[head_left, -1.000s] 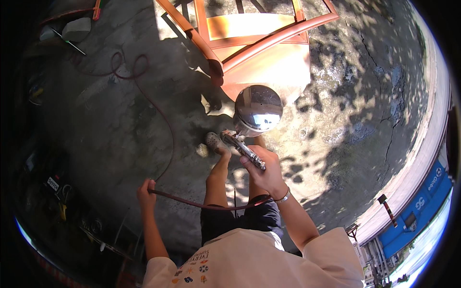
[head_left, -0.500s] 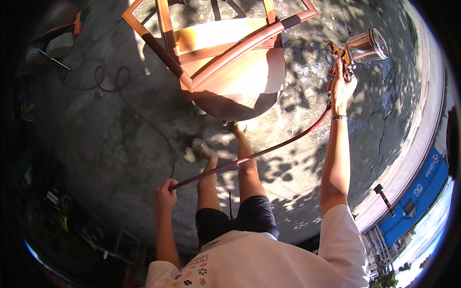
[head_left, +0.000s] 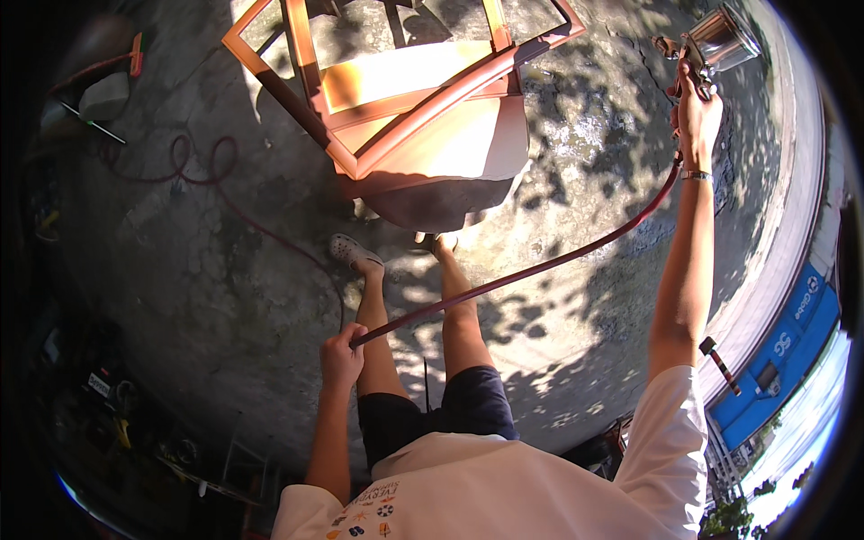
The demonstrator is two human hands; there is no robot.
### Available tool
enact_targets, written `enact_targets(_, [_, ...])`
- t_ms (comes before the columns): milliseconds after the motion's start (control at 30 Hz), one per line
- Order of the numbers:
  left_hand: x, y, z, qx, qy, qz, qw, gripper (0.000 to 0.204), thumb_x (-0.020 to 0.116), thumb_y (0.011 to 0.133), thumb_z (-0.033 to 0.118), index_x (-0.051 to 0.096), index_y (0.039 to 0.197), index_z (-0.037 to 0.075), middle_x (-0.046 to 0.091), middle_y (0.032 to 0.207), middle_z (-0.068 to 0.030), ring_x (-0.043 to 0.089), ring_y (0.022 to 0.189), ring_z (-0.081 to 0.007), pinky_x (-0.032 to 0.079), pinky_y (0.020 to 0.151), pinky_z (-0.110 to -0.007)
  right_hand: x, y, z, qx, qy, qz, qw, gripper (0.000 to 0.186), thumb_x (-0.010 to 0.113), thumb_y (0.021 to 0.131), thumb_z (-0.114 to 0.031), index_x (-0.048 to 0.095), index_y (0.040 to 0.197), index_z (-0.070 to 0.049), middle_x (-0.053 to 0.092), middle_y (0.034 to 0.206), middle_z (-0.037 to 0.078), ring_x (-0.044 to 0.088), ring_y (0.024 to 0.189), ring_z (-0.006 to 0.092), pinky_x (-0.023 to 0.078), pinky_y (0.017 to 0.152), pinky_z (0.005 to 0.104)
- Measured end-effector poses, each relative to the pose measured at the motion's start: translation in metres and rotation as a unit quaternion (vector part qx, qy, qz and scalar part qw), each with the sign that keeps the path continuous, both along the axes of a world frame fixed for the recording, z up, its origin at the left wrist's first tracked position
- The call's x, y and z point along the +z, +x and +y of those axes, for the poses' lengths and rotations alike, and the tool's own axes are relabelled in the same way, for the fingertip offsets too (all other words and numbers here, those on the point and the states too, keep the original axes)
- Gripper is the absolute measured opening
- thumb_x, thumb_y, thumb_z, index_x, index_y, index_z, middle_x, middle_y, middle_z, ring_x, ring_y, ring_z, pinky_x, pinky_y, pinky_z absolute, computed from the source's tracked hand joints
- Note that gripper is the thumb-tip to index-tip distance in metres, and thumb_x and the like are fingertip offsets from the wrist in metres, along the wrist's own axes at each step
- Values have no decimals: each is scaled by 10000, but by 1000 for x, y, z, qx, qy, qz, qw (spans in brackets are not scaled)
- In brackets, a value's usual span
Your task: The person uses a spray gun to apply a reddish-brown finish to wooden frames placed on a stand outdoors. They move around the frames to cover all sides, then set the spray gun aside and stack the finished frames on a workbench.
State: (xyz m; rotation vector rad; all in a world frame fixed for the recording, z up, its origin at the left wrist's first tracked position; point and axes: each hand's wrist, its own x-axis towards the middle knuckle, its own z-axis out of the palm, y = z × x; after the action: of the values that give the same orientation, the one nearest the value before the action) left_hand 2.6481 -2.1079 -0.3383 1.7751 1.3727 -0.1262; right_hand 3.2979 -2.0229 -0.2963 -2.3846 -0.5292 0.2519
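My right hand (head_left: 700,117) is stretched out at the upper right, closed on a metal spray gun (head_left: 695,67) with a shiny round cup (head_left: 729,38). A dark red hose (head_left: 540,268) runs from the gun down to my left hand (head_left: 342,358), which is closed on it near my left thigh, and carries on in loops (head_left: 202,171) over the concrete at the left. In front of my feet stands an orange-brown chair (head_left: 468,144) with a rounded seat and open angular frame parts, partly in sun.
Cracked concrete (head_left: 585,351) surrounds me, dappled with shade. A pale block (head_left: 106,97), a thin rod (head_left: 90,124) and a red tool (head_left: 135,52) lie upper left. Dark clutter (head_left: 117,405) fills the lower left. A blue wall (head_left: 774,351) and short striped post (head_left: 720,364) are at the right.
My right hand has swung the spray gun up and out to the right, drawing the hose across. My left hand has moved rightward, still on the hose. The chair now sits further left in view.
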Motion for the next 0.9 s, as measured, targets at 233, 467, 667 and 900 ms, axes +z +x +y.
enact_targets(233, [0,-143,22,-1,-26,71,997,246,589,991,217,617,872,4,657,747,-181,646,733,-418,485,617,-412,18,-212,-20,71,-25,179,981,346,696,945,-363,730,1005,-24,651,674,10,514,539,41,380,512,222])
enact_targets(467, [12,-271,60,16,-8,102,995,419,509,1031,358,614,837,2,602,668,-192,608,658,-411,433,577,-461,49,-398,-48,136,-82,321,934,323,704,938,-272,683,1020,40,644,713,48,539,647,88,464,630,265])
enact_targets(667, [12,-345,65,17,-51,152,987,416,505,1029,353,652,873,-4,674,767,-202,659,731,-406,480,641,-461,94,-490,-49,185,25,357,915,285,692,930,-239,659,1048,18,643,711,99,568,627,157,474,636,311])
enact_targets(900, [12,-373,76,72,-34,119,990,393,521,1020,348,670,919,-2,689,801,-200,674,779,-408,504,676,-455,119,-488,-19,118,30,317,941,232,674,945,-193,659,1019,27,647,695,55,491,587,74,415,560,268])
